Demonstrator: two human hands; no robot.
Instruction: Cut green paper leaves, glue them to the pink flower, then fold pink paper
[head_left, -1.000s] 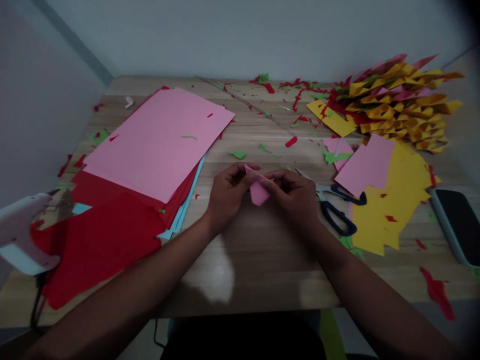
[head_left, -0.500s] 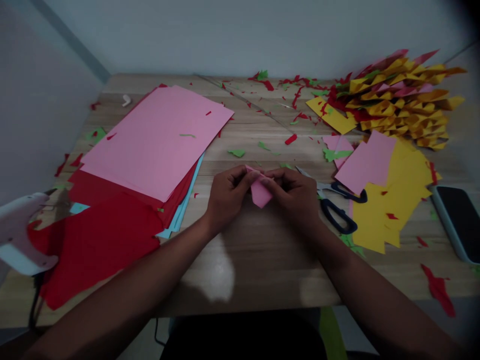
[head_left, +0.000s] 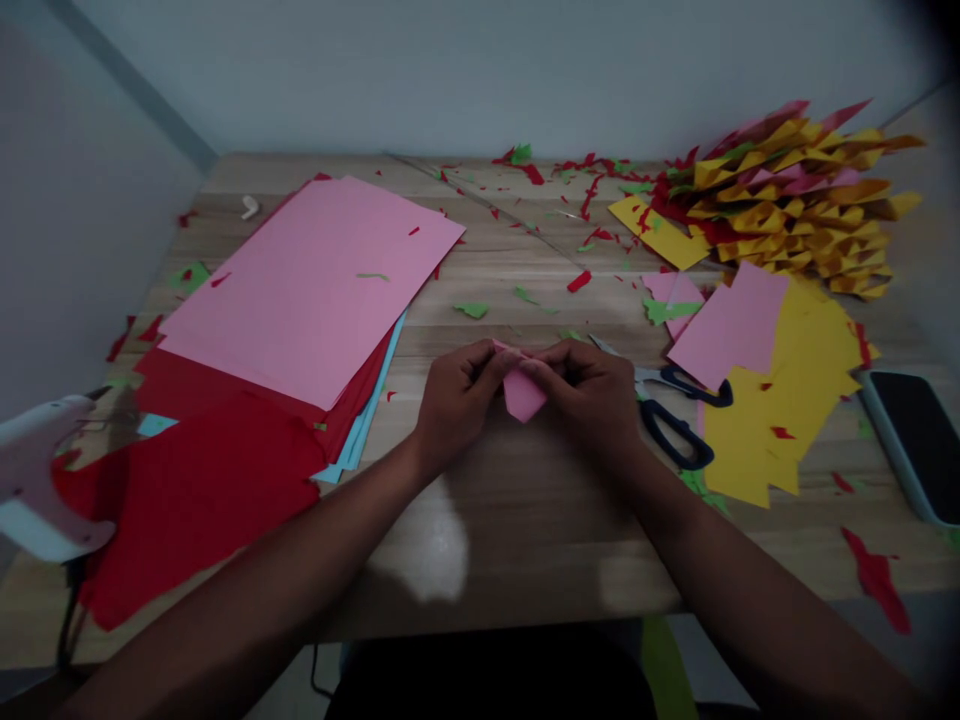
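A small folded piece of pink paper [head_left: 524, 395] is pinched between both hands, over the middle of the table's near half. My left hand [head_left: 459, 392] is closed on its left side, thumb on top. From the other side my right hand [head_left: 592, 388] grips it, thumb also pressed on the paper. The upper part of the fold is partly hidden by the fingers. Dark-handled scissors [head_left: 677, 432] lie just right of my right hand, their blades partly behind it.
Pink sheets [head_left: 315, 290] top a paper stack at left, beside red paper [head_left: 202, 500] and a white glue gun [head_left: 45, 480]. Yellow pieces [head_left: 742, 430], small pink sheets [head_left: 731, 325], a phone [head_left: 915, 440] and a folded-paper cluster [head_left: 802, 200] are at right. Scraps litter the wooden table [head_left: 517, 570].
Both hands keep their hold on the pink paper, which has barely shifted. The whole view has moved very slightly; nothing else has visibly changed.
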